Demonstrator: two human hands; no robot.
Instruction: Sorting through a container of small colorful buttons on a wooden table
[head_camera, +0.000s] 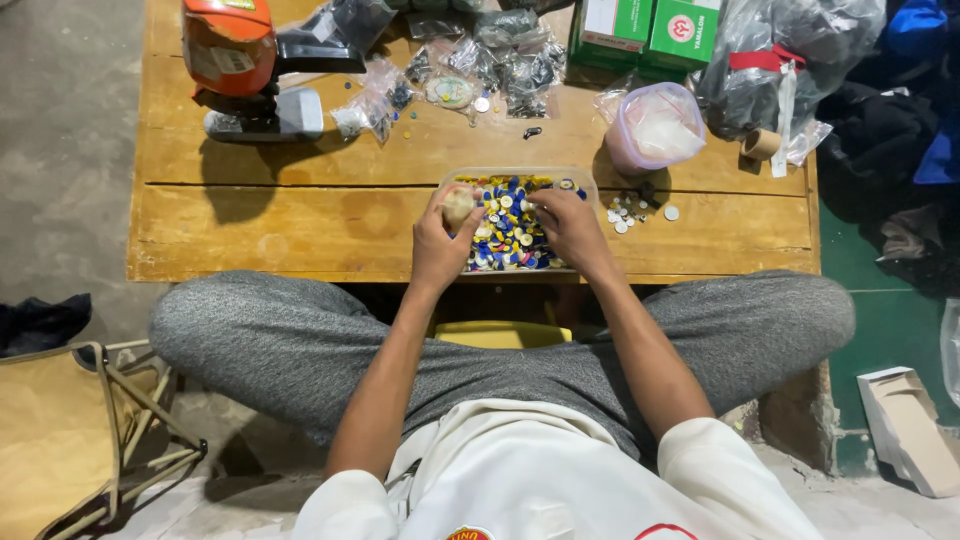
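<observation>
At the frame's centre, my left hand (440, 235) closes its fingers around a small pale round piece (459, 204). My right hand (570, 225) dips pinched fingertips into the clear plastic tray (585, 183), heaped with blue, yellow and white caps (508, 240), on the wooden table (300, 215).

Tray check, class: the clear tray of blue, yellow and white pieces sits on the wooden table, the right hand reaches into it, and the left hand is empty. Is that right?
Not quite. In the head view the left hand is not empty: it holds a small pale round object. The rest stands: the tray sits on the table, and the right hand reaches into it.
</observation>
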